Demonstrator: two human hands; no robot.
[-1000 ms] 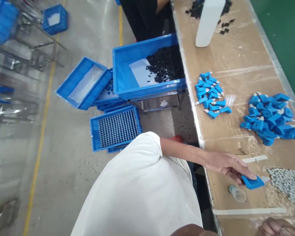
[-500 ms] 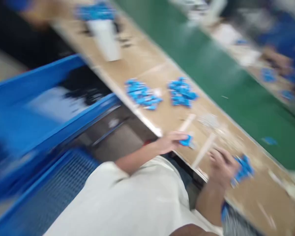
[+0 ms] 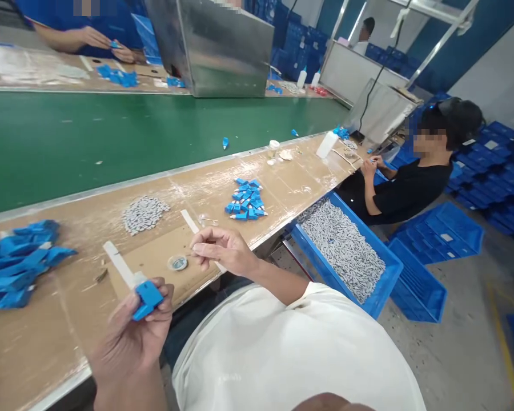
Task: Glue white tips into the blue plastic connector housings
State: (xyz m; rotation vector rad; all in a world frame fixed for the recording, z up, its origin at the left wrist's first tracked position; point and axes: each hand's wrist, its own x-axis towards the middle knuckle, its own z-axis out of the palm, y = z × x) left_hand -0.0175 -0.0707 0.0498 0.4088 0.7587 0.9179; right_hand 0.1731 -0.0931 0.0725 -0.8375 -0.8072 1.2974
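Observation:
My left hand grips a small blue plastic part with a pale tip, between thumb and fingers. Just ahead of it a white strip lies on a cardboard sheet. My right hand is closed in a pinch over the sheet's right side; whatever is between the fingertips is too small to make out. Left of those fingertips sits a small round dish with something grey in it. A second white strip runs partly beneath my right hand.
Blue parts lie heaped at left and beyond my right hand. A pile of small grey pieces lies behind the sheet. A green belt runs behind the bench. At right are a blue crate of grey pieces and a seated co-worker.
The view has swung round toward the bench's other end and sharpened. My left hand still holds the blue part, now raised nearer the camera. My right hand is in a pinch above the cardboard.

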